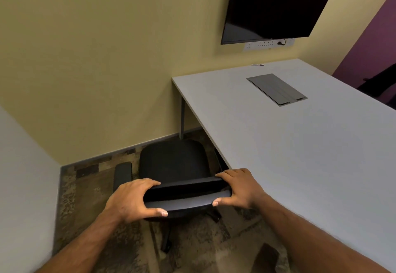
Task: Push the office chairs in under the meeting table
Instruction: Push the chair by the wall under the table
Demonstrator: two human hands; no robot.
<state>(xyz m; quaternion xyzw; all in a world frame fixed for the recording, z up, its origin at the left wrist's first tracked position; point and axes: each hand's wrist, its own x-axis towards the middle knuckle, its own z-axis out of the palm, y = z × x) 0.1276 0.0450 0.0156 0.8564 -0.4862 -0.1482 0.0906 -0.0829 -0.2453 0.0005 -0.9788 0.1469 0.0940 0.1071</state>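
Note:
A black office chair (174, 161) stands on the carpet beside the left long edge of the grey meeting table (289, 144). Its seat sits mostly outside the table edge, with its right side reaching just under the top. My left hand (132, 199) grips the left end of the chair's backrest top. My right hand (237, 188) grips the right end, close against the table edge. One armrest (122, 174) shows on the left; the other is hidden under the table.
A yellow wall (96, 69) closes the space beyond the chair, and a pale wall (23, 176) stands close on the left. A dark screen (276, 4) hangs above the table's far end. A cable hatch (276, 89) is set in the tabletop. A table leg (182, 118) stands at the far corner.

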